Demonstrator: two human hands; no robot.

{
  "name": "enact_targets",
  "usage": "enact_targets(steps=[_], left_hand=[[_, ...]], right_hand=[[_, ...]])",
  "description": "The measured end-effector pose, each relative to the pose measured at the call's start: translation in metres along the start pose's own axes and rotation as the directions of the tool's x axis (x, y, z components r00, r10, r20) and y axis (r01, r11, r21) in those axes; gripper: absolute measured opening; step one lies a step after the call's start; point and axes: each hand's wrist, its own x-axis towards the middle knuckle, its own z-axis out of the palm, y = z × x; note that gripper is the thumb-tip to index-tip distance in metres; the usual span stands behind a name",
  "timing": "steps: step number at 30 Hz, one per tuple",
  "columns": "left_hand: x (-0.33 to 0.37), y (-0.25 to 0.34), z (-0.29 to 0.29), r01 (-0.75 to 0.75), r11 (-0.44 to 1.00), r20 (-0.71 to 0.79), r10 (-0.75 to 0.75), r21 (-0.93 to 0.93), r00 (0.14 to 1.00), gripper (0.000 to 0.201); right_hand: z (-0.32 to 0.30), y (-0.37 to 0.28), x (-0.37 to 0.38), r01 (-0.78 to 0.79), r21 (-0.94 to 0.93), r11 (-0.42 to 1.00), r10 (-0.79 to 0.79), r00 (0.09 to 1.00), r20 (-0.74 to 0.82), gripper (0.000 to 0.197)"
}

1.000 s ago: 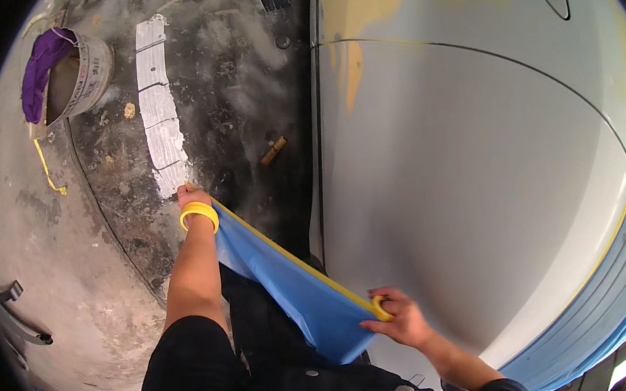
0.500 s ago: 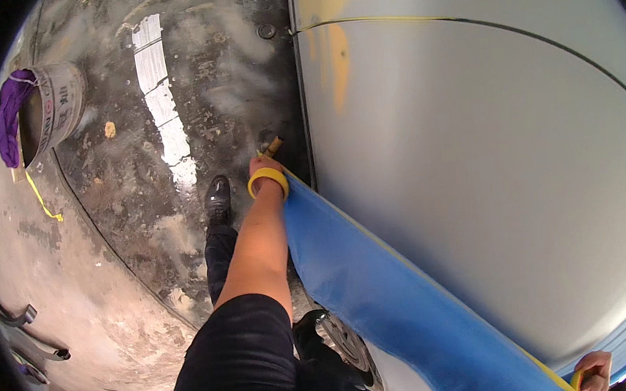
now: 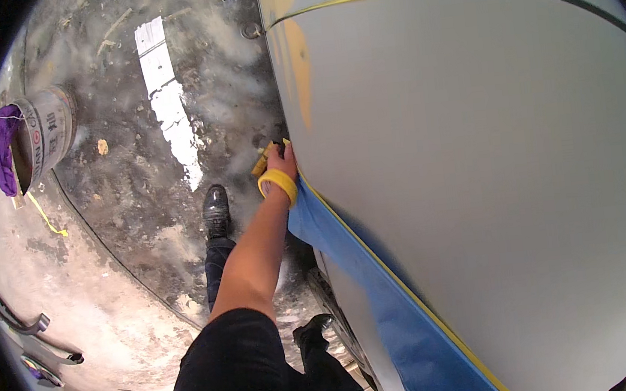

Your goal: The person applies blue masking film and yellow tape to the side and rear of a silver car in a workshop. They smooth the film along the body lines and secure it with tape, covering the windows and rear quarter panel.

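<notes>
My left hand [image 3: 284, 160] is closed at the edge of a smooth grey car body panel [image 3: 474, 150], gripping the far end of a blue masking film [image 3: 403, 307]. A short yellow-brown roll [image 3: 261, 163] sticks out beside its fingers. Around my left wrist hangs a roll of yellow masking tape [image 3: 291, 188]. From that hand the film runs down along the panel's edge toward me, its border lined with a yellow tape strip [image 3: 430, 312]. My right hand is out of sight.
A bucket [image 3: 54, 130] with a purple cloth [image 3: 6, 153] over its rim stands on the stained floor at left. A dark cable or seam [image 3: 97, 224] crosses the floor. My shoe [image 3: 216, 212] is left of the panel. Curved grey parts [image 3: 28, 325] lie at the far left.
My left hand has shifted slightly right, up against the panel's edge. The film, stretched at a slant before, now follows that edge more closely. My right hand has left the lower right of the view.
</notes>
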Motion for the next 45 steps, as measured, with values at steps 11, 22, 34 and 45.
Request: enact_targets(steps=[11,22,34,45], left_hand=[[-0.222,0.091,-0.014,-0.530,0.836,-0.038,0.531,-0.142,0.847,0.061],[-0.393,0.209,-0.050,-0.615,0.731,0.203,0.677,-0.295,0.708,0.062],[-0.565,0.303,-0.083,-0.998,-0.003,0.303,0.953,0.067,0.017,0.079],[-0.647,0.368,-0.045,-0.901,-0.369,0.460,0.856,0.228,-0.235,0.098]], right_hand=[[-0.009,0.003,-0.027,0.139,-0.051,0.989,-0.142,0.988,-0.065,0.045],[-0.009,0.002,0.004,0.542,0.157,0.825,-0.541,0.839,-0.057,0.045],[-0.075,-0.030,-0.076,0.077,-0.263,0.962,-0.114,0.985,-0.126,0.036],[-0.135,-0.008,-0.135,-0.052,-0.637,0.769,-0.172,0.943,-0.286,0.034]])
